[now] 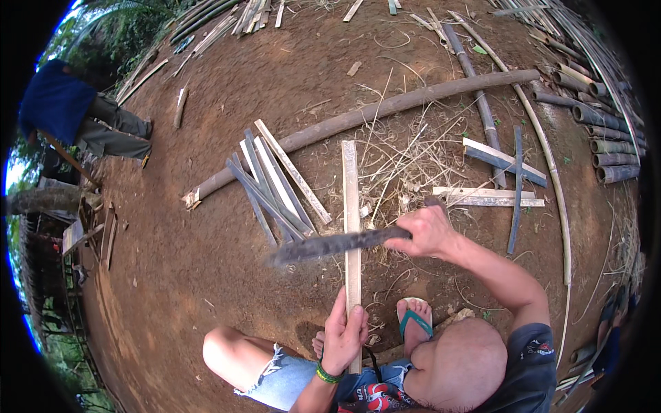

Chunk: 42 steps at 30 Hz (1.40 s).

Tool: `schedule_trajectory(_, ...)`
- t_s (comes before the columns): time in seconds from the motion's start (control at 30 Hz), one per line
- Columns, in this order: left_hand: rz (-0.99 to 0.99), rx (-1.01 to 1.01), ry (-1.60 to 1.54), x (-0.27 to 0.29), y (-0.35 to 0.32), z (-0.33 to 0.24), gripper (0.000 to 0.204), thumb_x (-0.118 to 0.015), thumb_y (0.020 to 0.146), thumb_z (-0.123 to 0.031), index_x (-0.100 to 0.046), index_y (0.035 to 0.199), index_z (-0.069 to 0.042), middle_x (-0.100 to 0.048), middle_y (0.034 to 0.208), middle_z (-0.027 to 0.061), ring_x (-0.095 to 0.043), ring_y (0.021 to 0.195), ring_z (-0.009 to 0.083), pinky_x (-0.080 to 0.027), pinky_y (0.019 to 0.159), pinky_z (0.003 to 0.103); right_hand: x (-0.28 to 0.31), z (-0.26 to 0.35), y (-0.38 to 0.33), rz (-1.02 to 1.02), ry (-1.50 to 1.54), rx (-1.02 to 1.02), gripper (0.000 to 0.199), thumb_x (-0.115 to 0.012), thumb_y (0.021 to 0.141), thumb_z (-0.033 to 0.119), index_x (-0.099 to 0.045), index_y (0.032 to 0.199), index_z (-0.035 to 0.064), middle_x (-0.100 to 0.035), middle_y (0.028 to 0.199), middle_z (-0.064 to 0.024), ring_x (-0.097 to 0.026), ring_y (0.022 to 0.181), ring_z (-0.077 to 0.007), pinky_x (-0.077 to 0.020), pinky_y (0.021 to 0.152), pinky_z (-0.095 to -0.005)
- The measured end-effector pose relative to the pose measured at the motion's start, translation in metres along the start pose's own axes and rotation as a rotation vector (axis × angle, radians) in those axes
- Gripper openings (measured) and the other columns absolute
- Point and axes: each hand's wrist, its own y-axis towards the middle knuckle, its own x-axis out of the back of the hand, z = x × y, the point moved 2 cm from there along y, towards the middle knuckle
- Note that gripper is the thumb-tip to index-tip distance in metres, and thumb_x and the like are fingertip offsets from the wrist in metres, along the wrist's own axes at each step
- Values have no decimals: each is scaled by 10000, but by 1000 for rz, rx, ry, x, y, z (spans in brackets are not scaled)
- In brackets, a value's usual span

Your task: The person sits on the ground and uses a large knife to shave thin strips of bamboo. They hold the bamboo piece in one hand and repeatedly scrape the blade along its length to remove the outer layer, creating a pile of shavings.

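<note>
Bare red-brown dirt ground [206, 275], outdoors, trees at the left rim. Nearest me, my left hand [343, 337] is wrapped around the near end of a pale bamboo slat [352, 206]. The slat's long axis runs straight away from me, far end pointing toward a long pole [385, 108]. My right hand [428, 230] is fisted on a machete [330, 246], its blade blurred and lying crosswise over the slat, tip to my left. Just left, a fan of split strips [275, 182]. Farther left, a person in blue [58, 103].
</note>
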Motion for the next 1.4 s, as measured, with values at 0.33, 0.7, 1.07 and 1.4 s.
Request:
schedule_trajectory(0.33,48,94,57,13,-28,-3,532,-449,1056,-88,-249,1548,-83,-463,740,-10,-393,519,38,-318,439,193,40,-149,29,-26,-182,-617,718,-515,919,674,-726,738,12,-591,530,-180,-626,542,-343,-505,569,-475)
schedule_trajectory(0.7,40,186,-354,12,10,10,563,-427,1071,-143,-211,1586,-213,-435,877,7,-426,598,83,-371,523,208,-5,-34,-20,126,126,-377,580,-528,961,594,-652,653,119,-409,432,50,-326,359,-104,-287,359,-315)
schedule_trajectory(1.07,119,121,-258,7,8,-7,600,-423,1067,-110,-154,1593,-213,-395,802,-26,-325,540,44,-273,469,193,-11,18,-12,25,123,24,609,-641,868,629,-604,615,76,-574,512,-116,-582,448,-323,-469,454,-464)
schedule_trajectory(1.4,214,203,-283,15,-38,-6,625,-446,1059,-136,-134,1597,-195,-397,784,-11,-337,537,62,-282,473,209,15,-140,28,-48,-176,-585,738,-451,956,664,-641,615,39,-588,525,-143,-595,502,-318,-495,540,-457)
